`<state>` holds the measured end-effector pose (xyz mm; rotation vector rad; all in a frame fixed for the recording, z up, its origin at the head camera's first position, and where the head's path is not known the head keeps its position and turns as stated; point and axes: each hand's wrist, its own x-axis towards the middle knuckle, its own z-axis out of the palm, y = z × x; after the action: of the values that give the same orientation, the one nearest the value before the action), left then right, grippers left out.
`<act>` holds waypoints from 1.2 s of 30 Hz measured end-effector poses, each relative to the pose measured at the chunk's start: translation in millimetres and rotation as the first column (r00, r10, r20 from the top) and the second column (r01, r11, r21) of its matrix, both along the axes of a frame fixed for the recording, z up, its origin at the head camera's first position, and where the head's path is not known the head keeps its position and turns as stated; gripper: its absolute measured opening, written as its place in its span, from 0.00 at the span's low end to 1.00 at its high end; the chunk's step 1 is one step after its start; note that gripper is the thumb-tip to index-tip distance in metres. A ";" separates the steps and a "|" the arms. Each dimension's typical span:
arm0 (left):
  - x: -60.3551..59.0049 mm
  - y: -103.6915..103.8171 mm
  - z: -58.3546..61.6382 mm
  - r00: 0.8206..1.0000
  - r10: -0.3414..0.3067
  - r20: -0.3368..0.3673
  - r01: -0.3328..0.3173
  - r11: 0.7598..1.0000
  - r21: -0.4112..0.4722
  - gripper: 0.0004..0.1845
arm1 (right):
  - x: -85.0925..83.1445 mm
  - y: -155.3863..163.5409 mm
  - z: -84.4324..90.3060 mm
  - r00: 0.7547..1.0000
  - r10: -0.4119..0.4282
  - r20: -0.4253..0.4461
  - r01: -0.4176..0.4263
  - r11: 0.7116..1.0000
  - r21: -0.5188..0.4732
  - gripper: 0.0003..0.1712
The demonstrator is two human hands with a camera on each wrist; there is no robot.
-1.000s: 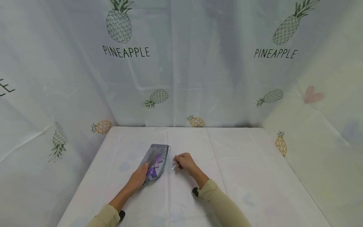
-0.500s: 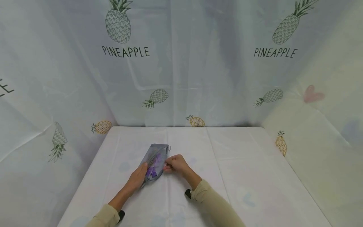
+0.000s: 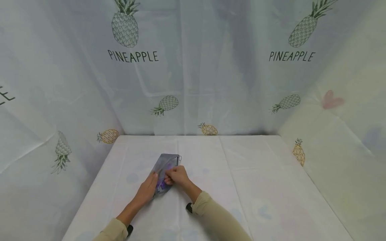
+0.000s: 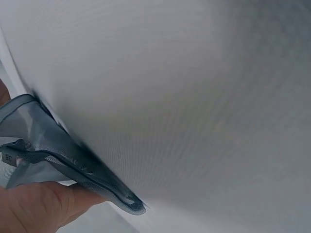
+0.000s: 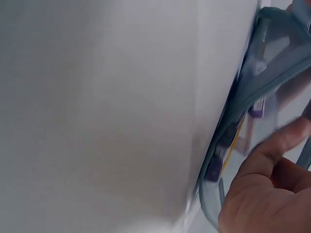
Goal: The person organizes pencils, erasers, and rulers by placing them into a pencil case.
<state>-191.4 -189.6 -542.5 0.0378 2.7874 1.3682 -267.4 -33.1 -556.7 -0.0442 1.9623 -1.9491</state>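
A grey see-through mesh zip pouch (image 3: 164, 164) lies on the white cloth, with several small purple pieces (image 3: 163, 185) showing inside. My left hand (image 3: 147, 189) holds its left side; in the left wrist view the thumb (image 4: 43, 204) lies along the zipped edge. My right hand (image 3: 178, 176) is at the pouch's open mouth with its fingers bent together, and the mesh rim (image 5: 272, 82) stands up beside it. The fingertips are partly hidden, so I cannot tell how much of the thin pale item in their pinch still shows.
A metal ring (image 3: 180, 158) hangs at the pouch's far corner. White cloth (image 3: 256, 187) covers the table around both hands. Behind it hangs a pineapple-print curtain (image 3: 217, 83), with more cloth on both sides.
My right hand, earlier apart from the pouch with a thin pale item pinched in it, has moved left to the pouch's mouth. My left hand has stayed on the pouch.
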 end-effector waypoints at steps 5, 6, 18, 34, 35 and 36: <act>-1.0 0.3 -4.5 1.000 -0.009 -0.018 0.009 1.000 0.014 0.34 | 1.3 -8.1 -4.4 0.999 0.024 -0.022 -0.023 0.999 0.043 0.07; -1.0 0.6 -4.9 1.000 -0.006 -0.015 0.006 1.000 0.018 0.34 | 1.7 -9.2 -4.8 0.999 0.029 -0.039 -0.027 0.998 0.062 0.07; -5.5 1.5 -8.2 1.000 -0.001 0.018 0.001 1.000 0.008 0.36 | 10.2 -3.1 7.1 0.966 0.113 -0.235 -0.046 0.960 0.275 0.08; -7.4 21.1 -6.0 0.993 -0.044 -0.109 0.016 0.970 -0.242 0.27 | 25.3 105.3 43.2 0.672 0.460 -0.580 0.092 0.725 0.683 0.10; -7.8 23.1 -5.0 0.995 -0.039 -0.095 0.014 0.967 -0.253 0.27 | 25.3 114.2 46.7 0.668 0.454 -0.590 0.116 0.720 0.685 0.10; -8.2 24.7 -4.1 0.996 -0.034 -0.079 0.013 0.966 -0.257 0.27 | 25.1 122.7 50.4 0.664 0.444 -0.602 0.144 0.714 0.685 0.09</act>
<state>-199.6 -164.8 -546.6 0.1223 2.9982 1.0125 -242.3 89.5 -506.3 -0.9256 2.9613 -0.9732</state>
